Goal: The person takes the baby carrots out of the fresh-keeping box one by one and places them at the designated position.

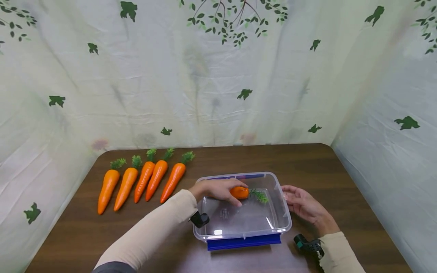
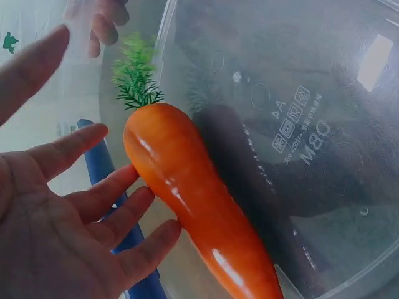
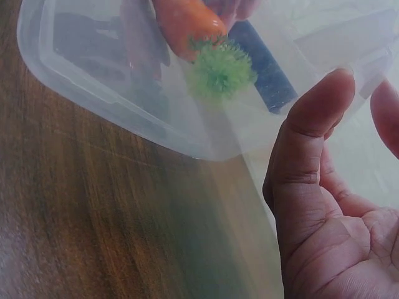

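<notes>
A clear plastic container (image 1: 239, 227) with blue side latches stands on the table, an orange carrot (image 1: 240, 192) with a green leafy top (image 2: 136, 70) lying in it. My left hand (image 1: 218, 189) reaches inside over the carrot. In the left wrist view its fingers (image 2: 134, 255) are spread, the tips against the carrot's side and the thumb apart from it. Beside the container's right wall is my right hand (image 1: 305, 206), its fingertips close to or touching the rim; which, I cannot tell. The right wrist view shows its thumb (image 3: 312, 143) extended and nothing held.
Several more carrots (image 1: 158, 180) lie in a row on the brown wooden table (image 1: 300, 163), left of the container, leafy tops pointing away. A pale curtain (image 1: 218, 76) with green leaf prints hangs behind and at both sides of the table.
</notes>
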Tool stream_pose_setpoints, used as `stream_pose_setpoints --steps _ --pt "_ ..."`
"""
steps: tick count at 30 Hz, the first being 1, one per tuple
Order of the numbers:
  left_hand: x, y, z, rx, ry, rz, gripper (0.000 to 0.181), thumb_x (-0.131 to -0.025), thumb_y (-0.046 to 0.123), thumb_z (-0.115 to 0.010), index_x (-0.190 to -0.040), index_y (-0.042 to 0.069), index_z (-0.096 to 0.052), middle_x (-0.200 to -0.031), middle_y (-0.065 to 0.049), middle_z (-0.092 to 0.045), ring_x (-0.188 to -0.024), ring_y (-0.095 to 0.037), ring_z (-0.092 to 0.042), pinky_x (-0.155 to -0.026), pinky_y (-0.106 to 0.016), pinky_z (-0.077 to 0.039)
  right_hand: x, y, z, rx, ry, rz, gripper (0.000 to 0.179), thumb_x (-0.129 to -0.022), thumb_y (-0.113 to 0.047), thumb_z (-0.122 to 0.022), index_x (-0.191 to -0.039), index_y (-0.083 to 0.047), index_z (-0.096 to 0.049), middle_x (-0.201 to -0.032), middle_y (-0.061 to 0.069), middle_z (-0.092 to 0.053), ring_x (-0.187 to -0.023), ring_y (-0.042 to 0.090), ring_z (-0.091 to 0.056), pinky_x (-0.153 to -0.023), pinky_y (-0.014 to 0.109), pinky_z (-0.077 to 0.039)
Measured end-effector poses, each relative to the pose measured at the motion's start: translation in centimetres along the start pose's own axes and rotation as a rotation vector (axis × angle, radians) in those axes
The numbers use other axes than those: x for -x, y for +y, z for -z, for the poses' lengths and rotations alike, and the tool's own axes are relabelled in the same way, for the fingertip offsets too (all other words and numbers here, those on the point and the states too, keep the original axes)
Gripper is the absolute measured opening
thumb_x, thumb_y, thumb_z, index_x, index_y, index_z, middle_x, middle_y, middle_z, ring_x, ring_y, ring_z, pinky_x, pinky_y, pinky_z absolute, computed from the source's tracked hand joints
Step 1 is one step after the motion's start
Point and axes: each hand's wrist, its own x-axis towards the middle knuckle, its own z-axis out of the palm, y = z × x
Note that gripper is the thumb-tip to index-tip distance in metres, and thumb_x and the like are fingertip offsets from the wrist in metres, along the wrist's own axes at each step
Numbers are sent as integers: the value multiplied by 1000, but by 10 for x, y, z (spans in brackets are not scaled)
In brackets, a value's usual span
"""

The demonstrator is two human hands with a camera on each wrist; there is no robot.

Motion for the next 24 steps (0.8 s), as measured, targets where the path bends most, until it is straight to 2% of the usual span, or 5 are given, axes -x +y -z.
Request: stream_pose_setpoints --steps 3,7,11,16,24 --pt "-2 1 -1 -28 -10 13 64 -89 33 -68 -145 16 -43 -151 -7 -33 -128 -25 -38 -110 -46 -28 0 -1 1 -1 1 1 28 -100 4 -40 -123 -6 -52 -112 7 -66 -96 17 -67 -88 33 -52" --pt "-3 1 -4 -94 -8 16 62 -87 29 -71 -143 17 -46 -146 -7 -39 -124 -23 -40 -107 -42 -32 0 -2 1 -9 -14 6 28 -100 5 -39 -123 -5 -52 -112 7 -66 -96 17 -67 -88 33 -52" --pt "-5 -2 -7 -210 -27 47 60 -84 18 -74 -138 23 -51 -134 -5 -48 -117 -20 -44 -105 -39 -34 0 -1 1 -8 -11 6 28 -100 4 -39 -123 -6 -52 -112 6 -66 -96 17 -67 -89 33 -52" --pt "-10 -6 -11 -355 -63 50 52 -85 8 -72 -132 22 -56 -120 -3 -54 -106 -17 -47 -101 -34 -38 0 0 2 7 -11 10 28 -100 3 -40 -123 -7 -53 -112 6 -66 -95 17 -67 -88 33 -53" --pt "-11 -4 -17 -401 -60 85 48 -87 7 -69 -130 22 -56 -121 -1 -57 -106 -16 -49 -103 -35 -38 1 -1 1 4 -24 7 28 -100 3 -40 -123 -7 -53 -112 5 -66 -96 17 -67 -89 34 -52"
